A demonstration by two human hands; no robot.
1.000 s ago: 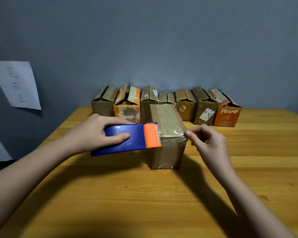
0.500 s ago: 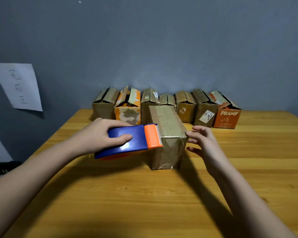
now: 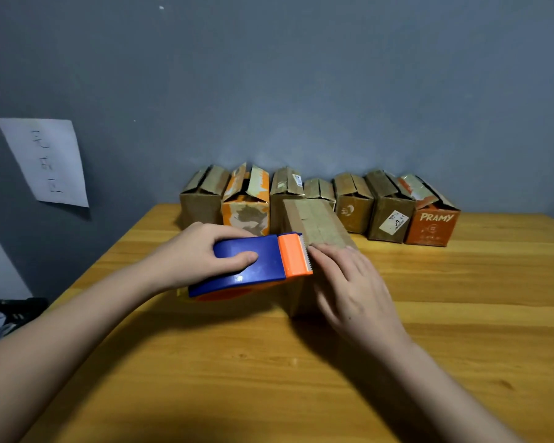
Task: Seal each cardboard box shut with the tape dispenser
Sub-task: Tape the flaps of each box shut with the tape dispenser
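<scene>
Left hand (image 3: pixel 189 254) grips tape dispenser (image 3: pixel 253 266); right hand (image 3: pixel 349 289) flat on box (image 3: pixel 314 228) edge.

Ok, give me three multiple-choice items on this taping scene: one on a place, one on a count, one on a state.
1. Where is the box being taped?
A. in front of the back row
B. on the floor
C. stacked on the PRAMY box

2. How many boxes stand in the back row?
A. four
B. seven
C. ten

3. What is the right hand doing?
A. gripping the dispenser
B. lying flat on the box
C. hanging off the table

Answers:
1 A: the front box stands alone on the table.
2 B: seven boxes line the wall, ending at the PRAMY box.
3 B: the right hand lies flat, fingers straight; the left hand grips the tape dispenser.
</scene>
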